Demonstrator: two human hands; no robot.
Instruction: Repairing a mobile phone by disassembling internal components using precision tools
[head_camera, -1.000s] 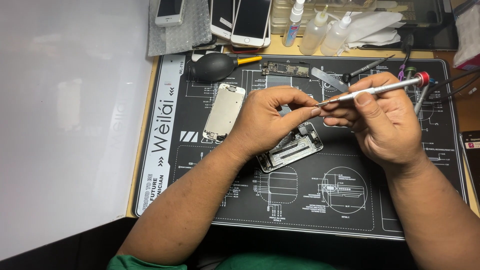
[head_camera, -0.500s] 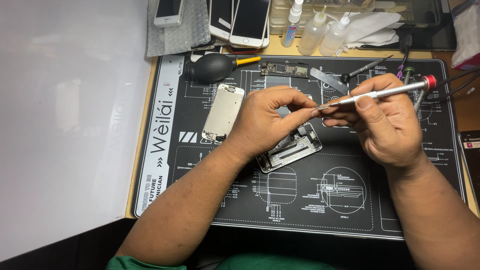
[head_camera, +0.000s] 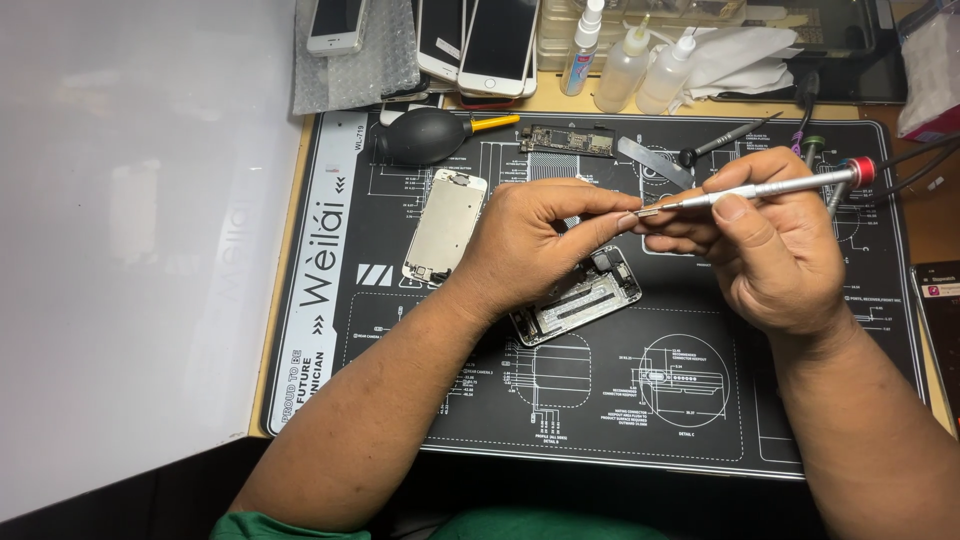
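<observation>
Only the head view to go on. Compared with the earlier pictures, little has changed: my two hands have stayed up over the mat, and the screwdriver (head_camera: 770, 188) has dipped slightly, its tip kept against the small part.

My left hand (head_camera: 530, 245) has its grip pressed together, thumb and forefinger pinching a tiny metal part (head_camera: 648, 211) at the fingertips, held in the air above the opened phone frame (head_camera: 578, 298). My right hand (head_camera: 770, 250) has its grip closed around the silver screwdriver with the red cap, thumb on top of the shaft, and the tip meets the small part. With so little movement, I judge the fine work on that part is going on and not finished.

Around: the phone frame lies on the black mat (head_camera: 700, 400) just under my left hand, partly hidden by it. A detached screen panel (head_camera: 444, 226) lies to its left. Further back are a black blower (head_camera: 428, 134), a circuit board (head_camera: 570, 139), a flat metal blade (head_camera: 652, 161) and a second driver (head_camera: 728, 139). Bottles (head_camera: 625, 72) and spare phones (head_camera: 497, 45) stand at the bench's far edge. Nothing blocks the hands; the loose tools lie near the right hand.
</observation>
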